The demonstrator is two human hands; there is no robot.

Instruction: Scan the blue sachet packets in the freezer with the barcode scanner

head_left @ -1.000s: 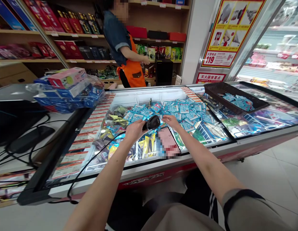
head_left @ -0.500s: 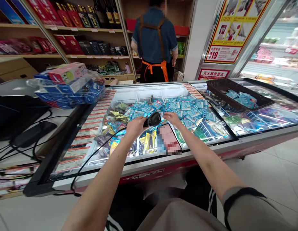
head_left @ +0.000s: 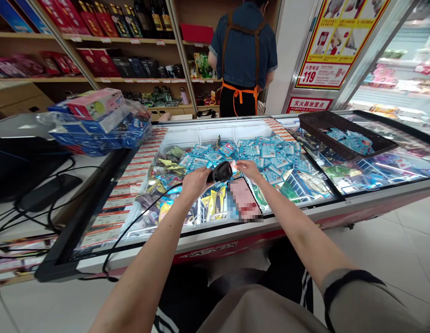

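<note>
My left hand (head_left: 195, 181) is closed around the handle of a black corded barcode scanner (head_left: 222, 171), its head pointing right. Just beyond that head, my right hand (head_left: 248, 169) pinches a small packet (head_left: 233, 166) by its edge; the scanner hides part of it, and its visible face looks white and orange. Blue packets (head_left: 267, 151) lie in a loose pile on the glass top of the chest freezer (head_left: 298, 215), behind and beside both hands. Below my right hand, a phone (head_left: 243, 196) with a lit pinkish screen lies on the glass near the front edge.
A dark plastic tray (head_left: 312, 124) holding more blue packets sits at the right. Plastic-wrapped boxes (head_left: 100, 125) are stacked at the left, near tangled cables (head_left: 52, 203). The scanner's cord (head_left: 132, 222) hangs over the freezer's front edge. A person (head_left: 244, 51) stands behind, facing the shelves.
The packet between the scanner and my right hand shows more brightly, with white and orange on it. My hands have barely moved. The person behind has shifted right.
</note>
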